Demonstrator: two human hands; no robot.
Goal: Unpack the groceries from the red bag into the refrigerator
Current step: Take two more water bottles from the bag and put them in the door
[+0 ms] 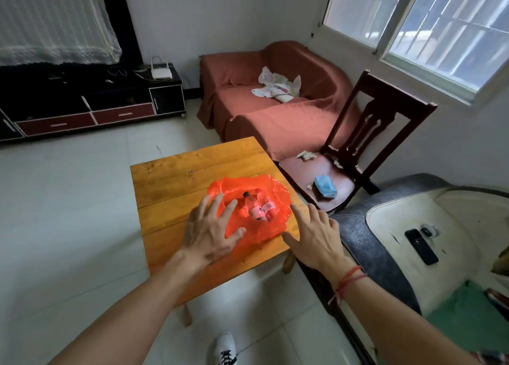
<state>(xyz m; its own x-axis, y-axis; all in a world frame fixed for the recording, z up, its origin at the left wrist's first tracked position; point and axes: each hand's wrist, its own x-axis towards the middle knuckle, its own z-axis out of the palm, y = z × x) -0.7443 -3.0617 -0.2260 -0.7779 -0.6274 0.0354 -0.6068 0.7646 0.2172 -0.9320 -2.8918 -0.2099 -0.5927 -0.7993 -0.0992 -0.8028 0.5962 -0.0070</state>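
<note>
Both hands splayed, fingers straight, holding nothing: left hand (209, 234) over the near-left edge of the red bag (249, 182), right hand (316, 240) just beside its right edge; contact unclear. Bag is thin, translucent orange-red plastic, crumpled, mouth spread wide, lying on the wooden table (176, 177). Inside: two small clear bottles (254, 207) with pink labels, side by side, one dark-capped.

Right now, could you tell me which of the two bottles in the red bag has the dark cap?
The bottle nearer the left hand has the dark cap; the other bottle, beside it toward the right hand, has a pinkish one.
</note>
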